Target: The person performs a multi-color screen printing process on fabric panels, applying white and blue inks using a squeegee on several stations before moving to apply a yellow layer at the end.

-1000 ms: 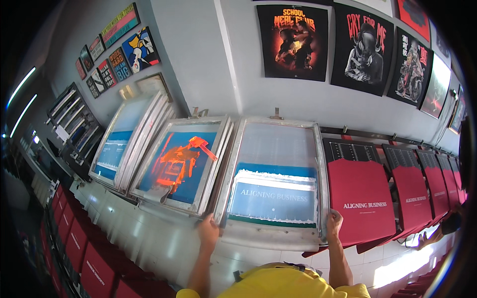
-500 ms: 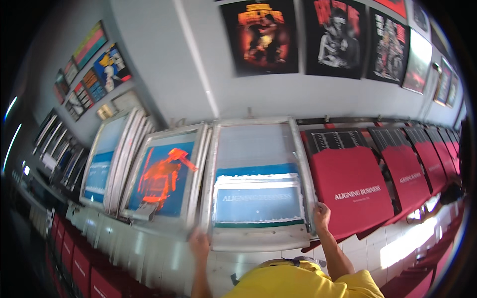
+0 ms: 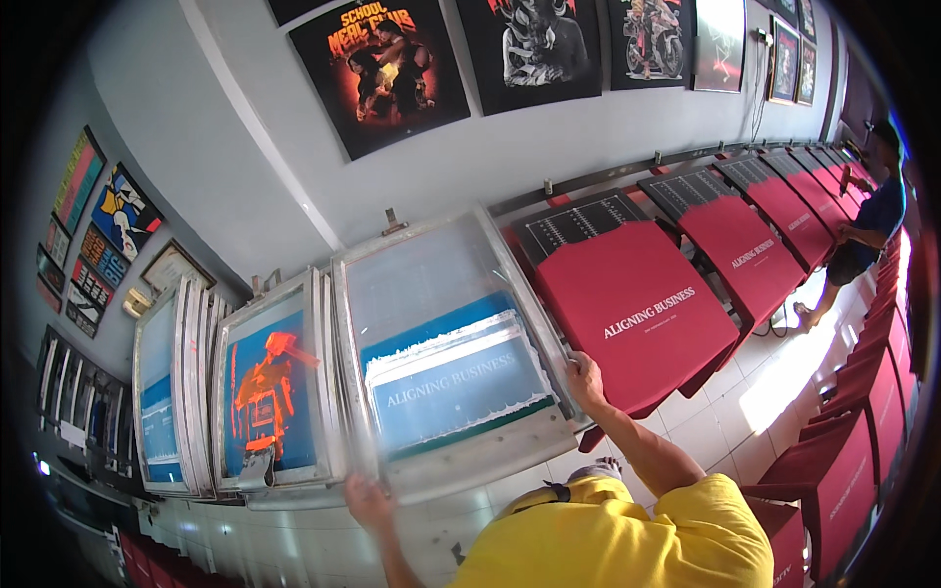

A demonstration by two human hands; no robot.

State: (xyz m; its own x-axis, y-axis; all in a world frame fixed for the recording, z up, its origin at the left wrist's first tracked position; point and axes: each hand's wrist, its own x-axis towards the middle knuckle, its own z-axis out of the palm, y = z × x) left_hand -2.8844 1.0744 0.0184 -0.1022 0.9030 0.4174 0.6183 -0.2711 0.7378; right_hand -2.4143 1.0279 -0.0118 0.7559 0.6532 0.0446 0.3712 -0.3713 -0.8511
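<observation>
In front of me is a large screen printing frame (image 3: 465, 468), pale-rimmed and tilted, with blue stencil mesh and a band of white ink across it. My right hand (image 3: 586, 380) is closed on the frame's right edge, beside the nearest red shirt. At the lower left corner of the same frame is my left hand (image 3: 370, 503); motion smears its fingers, so its grip does not show clearly. The nearest red shirt (image 3: 627, 284), printed with white lettering, lies flat on a dark board (image 3: 573, 227) to the right.
Several more red shirts (image 3: 750, 235) on boards run away to the right. Other screens (image 3: 279, 392), one with orange ink, lean at the left. A co-worker (image 3: 872, 220) stands far right, holding a tool. More red shirts (image 3: 843, 480) line the right-hand side. Posters (image 3: 382, 73) hang on the wall.
My view has turned right, so the screens and wall posters sit further left and look tilted. The co-worker now shows more fully. My right hand stays on the frame's edge.
</observation>
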